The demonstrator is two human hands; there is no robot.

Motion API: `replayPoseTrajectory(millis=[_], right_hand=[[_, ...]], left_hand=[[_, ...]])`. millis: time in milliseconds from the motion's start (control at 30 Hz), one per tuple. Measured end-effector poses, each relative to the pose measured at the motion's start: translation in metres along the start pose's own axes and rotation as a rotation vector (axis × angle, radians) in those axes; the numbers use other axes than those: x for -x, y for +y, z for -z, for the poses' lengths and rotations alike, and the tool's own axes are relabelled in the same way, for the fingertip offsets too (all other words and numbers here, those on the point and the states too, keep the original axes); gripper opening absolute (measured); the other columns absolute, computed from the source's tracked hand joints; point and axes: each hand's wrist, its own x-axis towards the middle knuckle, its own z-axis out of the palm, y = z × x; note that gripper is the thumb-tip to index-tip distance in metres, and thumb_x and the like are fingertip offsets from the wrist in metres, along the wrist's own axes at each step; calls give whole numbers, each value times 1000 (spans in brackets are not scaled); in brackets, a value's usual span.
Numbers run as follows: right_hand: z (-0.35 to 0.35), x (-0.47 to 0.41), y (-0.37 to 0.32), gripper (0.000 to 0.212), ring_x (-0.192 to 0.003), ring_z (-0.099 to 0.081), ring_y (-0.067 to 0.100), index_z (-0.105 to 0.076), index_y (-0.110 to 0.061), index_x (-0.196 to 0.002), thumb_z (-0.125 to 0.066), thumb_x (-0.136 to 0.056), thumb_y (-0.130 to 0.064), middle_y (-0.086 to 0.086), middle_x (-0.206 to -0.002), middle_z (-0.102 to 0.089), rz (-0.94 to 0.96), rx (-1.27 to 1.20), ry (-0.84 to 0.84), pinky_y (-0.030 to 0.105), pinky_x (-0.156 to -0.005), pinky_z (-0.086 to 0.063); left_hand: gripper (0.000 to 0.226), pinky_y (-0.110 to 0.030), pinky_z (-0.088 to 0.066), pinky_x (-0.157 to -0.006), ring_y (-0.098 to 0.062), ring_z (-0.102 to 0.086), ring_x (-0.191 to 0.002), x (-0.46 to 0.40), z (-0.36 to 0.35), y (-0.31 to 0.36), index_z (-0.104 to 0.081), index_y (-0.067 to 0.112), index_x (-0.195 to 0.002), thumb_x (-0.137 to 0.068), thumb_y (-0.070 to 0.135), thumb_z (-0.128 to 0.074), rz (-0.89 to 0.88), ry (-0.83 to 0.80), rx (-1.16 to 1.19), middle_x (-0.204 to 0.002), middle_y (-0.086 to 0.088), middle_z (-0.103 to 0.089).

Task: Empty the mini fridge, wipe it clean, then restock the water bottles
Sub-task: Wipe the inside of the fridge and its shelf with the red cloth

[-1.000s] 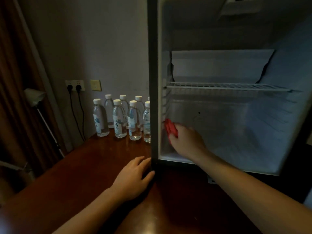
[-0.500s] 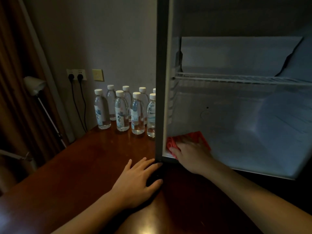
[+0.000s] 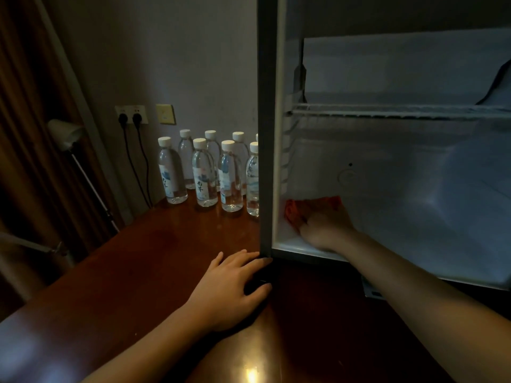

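Note:
The open mini fridge [image 3: 266, 134] stands on a dark wooden table with nothing inside except a wire shelf [image 3: 398, 111]. My right hand [image 3: 325, 228] reaches into the lower compartment and presses a red cloth [image 3: 293, 210] flat on the fridge floor near the left wall. My left hand [image 3: 232, 288] rests with fingers spread against the fridge's lower left corner. Several clear water bottles [image 3: 203, 172] with white caps stand in rows on the table to the left of the fridge.
The wooden table [image 3: 132, 272] runs to a wall with a double socket [image 3: 131, 114], two black cables and a yellow plate [image 3: 165, 114]. A lamp [image 3: 65, 134] on a thin pole and brown curtains stand at the left.
My right hand and the red cloth dropped from the fridge's left wall to its floor, then slid further in. The view moved closer and lower. My left hand stayed at the corner.

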Motion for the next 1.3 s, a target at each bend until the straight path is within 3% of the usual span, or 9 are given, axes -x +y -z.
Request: replayPoseTrajectory(millis=[200,300,500,600,833,1033,1133,1200,1300], right_hand=[[17,23,-8,51,-125,-46,24,-54,-25,-130,-19,-100,-47,5,-139,-52,86,106,-14,44,-105,-32],[17,29,-3,44,-120,-46,26,-56,-27,-127,-30,-98,-46,7,-131,-54,162,143,3,39,-98,-38],[9,13,12,42,-129,-38,25,-47,-47,-136,-35,-96,-57,0,-134,-49,142,1,-51,51,-112,-21],[1,-3,17,46,-144,-22,23,-37,-41,-145,-34,-100,-51,1,-151,-38,92,-34,-87,52,-117,-9],[-5,-31,20,48,-140,-31,25,-40,-35,-143,-26,-101,-52,3,-152,-37,-11,-24,-72,49,-115,-23],[5,-20,17,51,-151,3,19,-13,-35,-155,-24,-106,-40,-9,-164,4,12,-166,-152,48,-119,-1],[-7,-10,23,51,-149,-18,22,-28,-33,-152,-40,-103,-34,-7,-162,-17,106,-227,-54,50,-119,-15],[-15,0,23,49,-134,-43,27,-44,-32,-144,-51,-96,-30,-1,-150,-42,148,-242,92,47,-109,-34],[-12,5,22,44,-117,-58,26,-59,-34,-131,-59,-89,-23,0,-134,-58,179,-263,207,42,-98,-46]], left_hand=[[58,-44,2,-124,-3,-8,-150,1,2,2,-21,49,-152,-97,64,-36,6,4,18,-161,20,-20],[58,-42,2,-123,-3,-8,-150,3,1,2,-21,49,-152,-97,63,-36,10,14,24,-161,20,-20],[58,-41,0,-123,-4,-10,-150,4,0,3,-23,47,-152,-97,62,-37,13,32,26,-161,18,-23],[59,-43,-3,-124,-4,-12,-150,3,0,2,-23,47,-152,-97,63,-38,11,41,26,-160,18,-24],[59,-41,-6,-124,-2,-16,-148,1,-2,0,-26,49,-150,-95,66,-37,11,50,29,-157,22,-27],[60,-40,-4,-124,-1,-17,-147,3,0,2,-24,47,-152,-96,65,-37,18,50,16,-157,20,-27],[60,-39,-5,-123,-1,-18,-146,4,0,4,-24,47,-152,-96,65,-36,15,59,15,-157,19,-27],[59,-39,-6,-124,-2,-19,-146,4,0,4,-24,47,-152,-97,64,-36,12,67,15,-157,19,-28],[58,-36,-6,-122,-2,-21,-146,6,-1,5,-25,46,-152,-97,63,-37,10,83,21,-157,18,-29]])
